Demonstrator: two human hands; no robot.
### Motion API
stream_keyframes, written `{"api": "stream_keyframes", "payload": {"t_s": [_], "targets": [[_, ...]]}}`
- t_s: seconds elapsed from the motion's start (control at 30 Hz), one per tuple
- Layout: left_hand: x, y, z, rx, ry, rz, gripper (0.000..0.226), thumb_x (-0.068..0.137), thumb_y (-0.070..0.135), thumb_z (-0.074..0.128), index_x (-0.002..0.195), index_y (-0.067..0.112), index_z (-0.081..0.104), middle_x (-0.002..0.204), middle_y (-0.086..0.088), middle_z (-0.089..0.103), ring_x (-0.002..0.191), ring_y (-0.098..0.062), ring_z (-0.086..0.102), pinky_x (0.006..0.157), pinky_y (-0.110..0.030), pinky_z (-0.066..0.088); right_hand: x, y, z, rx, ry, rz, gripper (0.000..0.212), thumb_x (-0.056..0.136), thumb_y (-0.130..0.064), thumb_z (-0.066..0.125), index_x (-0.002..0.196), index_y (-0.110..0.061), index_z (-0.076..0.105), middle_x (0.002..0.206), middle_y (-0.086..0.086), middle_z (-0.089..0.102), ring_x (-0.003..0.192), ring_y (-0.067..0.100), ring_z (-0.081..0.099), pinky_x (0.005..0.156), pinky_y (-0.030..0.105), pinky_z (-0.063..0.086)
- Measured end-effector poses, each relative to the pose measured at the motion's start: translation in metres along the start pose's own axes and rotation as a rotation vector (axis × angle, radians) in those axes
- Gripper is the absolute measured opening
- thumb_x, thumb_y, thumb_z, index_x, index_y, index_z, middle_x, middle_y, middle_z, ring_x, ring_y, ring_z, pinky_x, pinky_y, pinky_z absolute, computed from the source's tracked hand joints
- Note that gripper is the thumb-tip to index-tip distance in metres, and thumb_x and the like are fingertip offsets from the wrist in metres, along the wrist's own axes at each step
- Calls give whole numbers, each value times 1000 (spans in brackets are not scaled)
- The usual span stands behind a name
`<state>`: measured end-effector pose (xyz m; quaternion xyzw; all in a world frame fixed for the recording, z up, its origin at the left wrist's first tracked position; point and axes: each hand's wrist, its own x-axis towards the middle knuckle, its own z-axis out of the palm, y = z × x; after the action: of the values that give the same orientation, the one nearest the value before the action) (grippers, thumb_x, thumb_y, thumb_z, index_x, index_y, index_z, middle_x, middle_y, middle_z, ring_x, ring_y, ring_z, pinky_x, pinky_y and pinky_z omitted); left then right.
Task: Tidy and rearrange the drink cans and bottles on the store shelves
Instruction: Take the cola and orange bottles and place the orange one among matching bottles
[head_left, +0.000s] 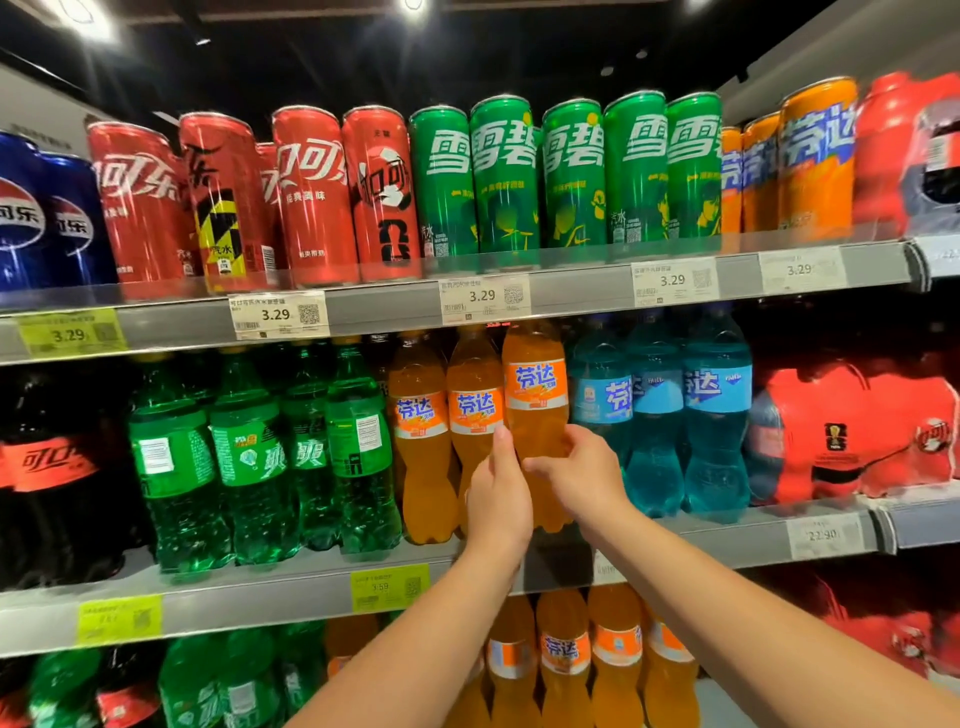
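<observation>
An orange soda bottle (535, 395) stands at the front of the middle shelf (311, 592), sitting a little higher than the two orange bottles (447, 426) to its left. My left hand (498, 499) grips its lower body from the left, thumb up along its side. My right hand (582, 478) holds it from the right, fingers curled round the waist. Both forearms reach up from the bottom of the view.
Green bottles (260, 457) and dark cola bottles (47, 467) fill the middle shelf's left; blue bottles (660, 415) and red multipacks (857, 431) its right. The top shelf (571, 291) carries blue, red, green and orange cans. More orange bottles (566, 660) stand below.
</observation>
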<state>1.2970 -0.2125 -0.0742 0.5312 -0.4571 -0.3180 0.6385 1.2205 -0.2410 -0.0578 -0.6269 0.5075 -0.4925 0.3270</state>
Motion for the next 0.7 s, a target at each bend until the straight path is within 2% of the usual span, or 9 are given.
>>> {"api": "stream_keyframes", "payload": {"t_s": [0.1,0.2,0.3,0.4,0.7], "targets": [[2,-5,0,8,-8,-14,64,92,61,22,136,22,48,122,8,54,124,-17,48,109,-40,36,-2,5,4,27,32,10,38,84,-25,71,119,-21,57,114,0,63,108,24,59,97,47,49],[3,-6,-1,12,-9,-17,74,85,69,20,137,25,47,138,2,52,131,-20,44,112,-45,32,-3,5,10,76,63,17,30,86,-23,69,112,-28,54,111,-3,62,110,22,59,97,46,49],[5,-7,-1,2,-11,-26,75,84,71,19,137,26,47,140,0,50,133,-20,42,113,-46,31,-3,3,15,91,92,37,32,88,-23,67,118,-26,54,115,-1,61,113,23,57,99,45,47],[6,-6,-2,1,-20,-25,89,71,78,17,137,27,47,142,0,49,134,-20,42,113,-47,30,-3,1,16,93,102,51,41,90,-21,65,128,-20,51,123,2,60,117,24,55,99,43,47],[2,-8,-1,-16,-32,-76,100,64,84,16,138,24,46,144,-3,47,136,-24,39,114,-51,28,-6,6,20,77,106,91,47,90,-22,65,133,-20,46,130,3,57,121,24,53,99,41,45]]}}
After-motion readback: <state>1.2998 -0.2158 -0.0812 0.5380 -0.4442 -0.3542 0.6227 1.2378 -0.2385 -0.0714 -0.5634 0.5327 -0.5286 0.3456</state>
